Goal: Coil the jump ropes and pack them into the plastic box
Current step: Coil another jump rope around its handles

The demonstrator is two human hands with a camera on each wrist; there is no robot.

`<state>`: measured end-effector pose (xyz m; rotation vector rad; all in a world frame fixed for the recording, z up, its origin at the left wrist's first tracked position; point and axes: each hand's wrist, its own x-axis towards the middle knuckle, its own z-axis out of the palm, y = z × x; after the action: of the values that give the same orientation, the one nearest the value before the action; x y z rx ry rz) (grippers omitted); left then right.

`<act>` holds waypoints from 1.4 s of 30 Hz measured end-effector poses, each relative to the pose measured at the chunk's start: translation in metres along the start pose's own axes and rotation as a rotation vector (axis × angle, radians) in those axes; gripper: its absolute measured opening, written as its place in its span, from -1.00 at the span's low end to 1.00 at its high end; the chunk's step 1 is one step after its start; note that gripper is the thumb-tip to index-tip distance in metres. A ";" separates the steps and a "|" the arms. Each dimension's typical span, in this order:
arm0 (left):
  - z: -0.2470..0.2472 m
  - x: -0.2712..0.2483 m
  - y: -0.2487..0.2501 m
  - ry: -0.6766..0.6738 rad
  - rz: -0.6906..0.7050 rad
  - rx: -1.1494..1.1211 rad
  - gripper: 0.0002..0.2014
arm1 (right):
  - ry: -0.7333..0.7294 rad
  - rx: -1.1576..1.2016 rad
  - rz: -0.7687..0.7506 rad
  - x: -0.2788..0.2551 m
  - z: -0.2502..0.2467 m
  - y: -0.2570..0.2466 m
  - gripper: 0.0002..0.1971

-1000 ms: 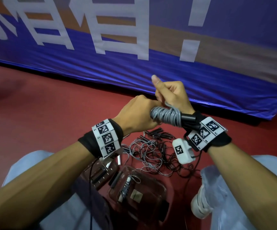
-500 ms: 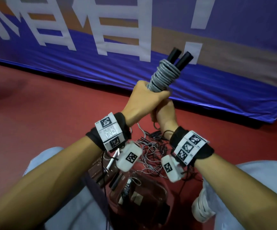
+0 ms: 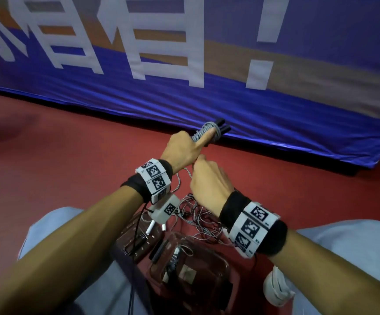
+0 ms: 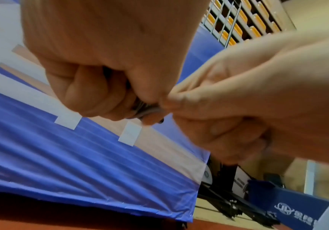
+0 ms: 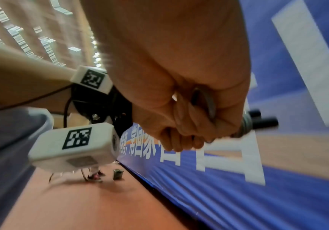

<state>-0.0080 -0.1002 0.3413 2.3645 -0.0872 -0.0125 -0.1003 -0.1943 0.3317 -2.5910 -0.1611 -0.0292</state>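
Now coiled rope (image 3: 208,131) lowered, tilted away; hands (image 3: 203,180) apart.

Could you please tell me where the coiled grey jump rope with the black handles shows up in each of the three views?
Head: coiled jump rope above centre, gripped by the left hand, handles pointing at the banner.
Left wrist: only a sliver of grey coil at centre, between both hands.
Right wrist: coil and black handle ends at right of centre.
Shared landmark: the blue banner with white lettering.
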 end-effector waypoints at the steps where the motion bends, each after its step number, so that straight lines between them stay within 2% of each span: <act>1: 0.005 0.003 -0.005 -0.027 -0.006 0.029 -0.20 | 0.032 -0.051 -0.013 -0.005 -0.003 0.002 -0.78; 3: 0.009 0.004 -0.012 -0.098 -0.007 0.077 -0.24 | 0.127 -0.092 -0.095 -0.010 -0.006 0.004 -0.54; 4: 0.010 0.004 -0.016 -0.144 0.002 0.101 -0.27 | 0.156 -0.075 -0.146 -0.009 -0.007 0.004 -0.50; 5: 0.010 0.004 -0.020 -0.194 0.024 0.120 -0.32 | 0.128 -0.005 -0.180 -0.006 -0.008 0.005 -0.54; 8: 0.007 0.000 -0.024 -0.322 0.039 0.037 -0.47 | -0.005 0.261 -0.226 0.004 -0.015 0.014 -0.91; 9: 0.006 -0.001 -0.026 -0.358 0.055 0.017 -0.44 | -0.046 0.274 -0.256 0.005 -0.020 0.016 -0.93; 12: 0.010 0.001 -0.033 -0.484 0.013 -0.127 -0.17 | -0.222 0.190 -0.364 0.006 -0.027 0.021 -0.70; 13: 0.011 0.001 -0.035 -0.517 0.005 -0.121 -0.16 | -0.234 0.172 -0.418 0.009 -0.026 0.024 -0.71; 14: 0.011 0.000 -0.037 -0.535 0.010 -0.113 -0.25 | -0.209 0.159 -0.490 0.011 -0.026 0.026 -0.80; 16: 0.010 -0.007 -0.044 -0.567 0.005 -0.138 -0.59 | -0.156 0.084 -0.653 0.014 -0.025 0.033 -0.96; 19: 0.015 -0.022 -0.048 -0.666 0.015 -0.181 -0.71 | -0.017 -0.232 -0.852 0.018 -0.035 0.038 -0.82; 20: 0.016 -0.028 -0.045 -0.700 0.016 -0.190 -0.80 | 0.032 -0.316 -0.892 0.019 -0.039 0.038 -0.80; 21: 0.017 -0.030 -0.040 -0.743 0.002 -0.190 -0.78 | 0.068 -0.349 -0.908 0.021 -0.042 0.039 -0.83; 22: 0.018 -0.033 -0.034 -0.767 -0.022 -0.178 -0.69 | 0.093 -0.339 -0.898 0.023 -0.043 0.040 -0.88; 24: 0.018 -0.037 -0.018 -0.763 -0.083 -0.131 -0.64 | 0.099 -0.180 -0.798 0.026 -0.043 0.039 -0.94; 26: 0.018 -0.040 -0.006 -0.759 -0.125 -0.149 -0.59 | 0.133 0.093 -0.660 0.032 -0.042 0.042 -0.84; 27: 0.019 -0.041 0.000 -0.752 -0.152 -0.193 -0.49 | 0.159 0.199 -0.597 0.034 -0.044 0.043 -0.76; 29: 0.020 -0.044 0.007 -0.715 -0.208 -0.299 -0.20 | 0.185 0.229 -0.508 0.036 -0.044 0.044 -0.66; 31: 0.024 -0.048 0.009 -0.665 -0.255 -0.379 -0.10 | 0.189 0.094 -0.456 0.033 -0.041 0.043 -0.60; 33: 0.025 -0.054 0.009 -0.598 -0.243 -0.420 -0.19 | 0.231 -0.012 -0.444 0.026 -0.036 0.037 -0.61; 36: 0.021 -0.056 0.006 -0.508 -0.062 -0.298 -0.44 | 0.247 -0.059 -0.440 0.023 -0.036 0.032 -0.69; 38: 0.019 -0.056 0.008 -0.471 0.094 -0.125 -0.57 | 0.157 -0.124 -0.426 0.028 -0.039 0.036 -0.74; 40: 0.020 -0.058 0.011 -0.436 0.150 -0.050 -0.59 | 0.010 -0.112 -0.400 0.035 -0.045 0.042 -0.67; 42: 0.021 -0.057 0.012 -0.383 0.198 0.005 -0.54 | -0.091 0.005 -0.368 0.042 -0.054 0.049 -0.57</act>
<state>-0.0660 -0.1192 0.3339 2.3204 -0.5056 -0.3687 -0.0520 -0.2591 0.3544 -2.5235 -0.6680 -0.0438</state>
